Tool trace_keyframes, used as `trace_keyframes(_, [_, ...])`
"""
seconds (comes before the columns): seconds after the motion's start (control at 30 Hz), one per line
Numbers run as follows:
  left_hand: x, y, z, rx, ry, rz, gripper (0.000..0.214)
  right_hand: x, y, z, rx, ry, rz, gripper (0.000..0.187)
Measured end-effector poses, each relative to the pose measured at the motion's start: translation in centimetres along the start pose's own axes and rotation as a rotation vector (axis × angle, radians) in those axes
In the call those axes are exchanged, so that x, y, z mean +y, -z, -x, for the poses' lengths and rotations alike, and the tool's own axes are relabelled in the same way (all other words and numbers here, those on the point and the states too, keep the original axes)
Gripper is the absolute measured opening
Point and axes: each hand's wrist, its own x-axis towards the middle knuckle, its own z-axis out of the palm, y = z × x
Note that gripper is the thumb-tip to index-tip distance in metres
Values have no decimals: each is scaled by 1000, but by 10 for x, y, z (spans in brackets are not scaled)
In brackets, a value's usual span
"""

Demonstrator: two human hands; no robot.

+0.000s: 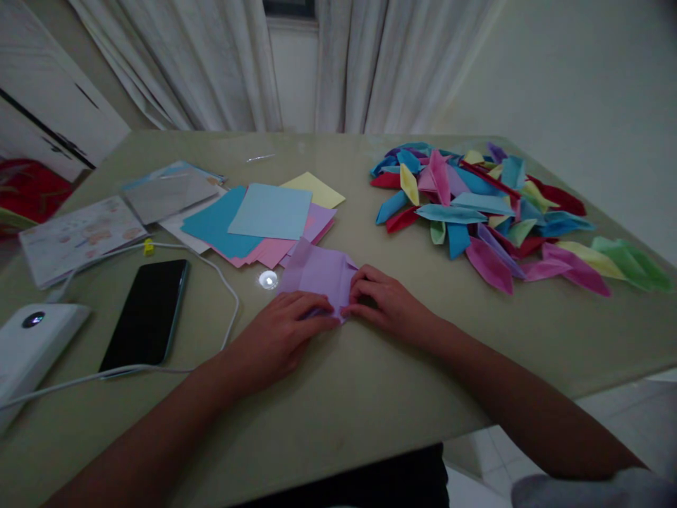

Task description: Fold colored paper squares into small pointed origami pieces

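A sheet of purple origami paper [320, 271] lies on the table before me, with crease lines across it and its right edge partly turned up. My left hand [285, 324] pinches the near edge of the paper between thumb and fingers. At its near right corner, my right hand [383, 303] has thumb and forefinger closed on the fold. The fingertips of both hands almost meet there and hide part of that corner. Just beyond the sheet is a fanned stack of coloured square papers [269, 212], light blue on top.
A heap of folded paper pieces [476, 204] in many colours covers the back right of the table [338, 423]. To the left are a black phone [151, 310], a white power bank [39, 346], a looping white cable [230, 303] and flat packets [84, 236]. A small round disc [268, 280] sits by the paper.
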Motion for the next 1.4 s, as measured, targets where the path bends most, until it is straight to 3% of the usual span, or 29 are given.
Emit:
trace_keyframes(0.3, [-1,-1,2,-8,-113,-169,54,-4,-3,0,27,-35,24,18])
trace_keyframes(0.6, [1,0,3,-41,-117,-200,51,-10,-4,-1,25,-80,66,18])
trace_keyframes(0.77, [5,1,1,-51,-115,-219,52,-17,-1,2,26,-86,196,18])
trace_keyframes(0.9, [6,1,1,-48,-109,-205,54,-24,2,4,-18,-141,224,24])
trace_keyframes(1.1, [9,3,0,-75,-92,-182,56,-24,13,7,-71,-311,305,18])
trace_keyframes(1.2, [10,3,0,-78,-85,-167,56,-18,17,8,-55,-295,312,18])
trace_keyframes(1.33, [10,2,0,-66,-86,-170,55,-10,14,5,78,-226,312,46])
trace_keyframes(1.4, [9,1,1,-63,-87,-176,58,-6,12,3,53,-190,342,64])
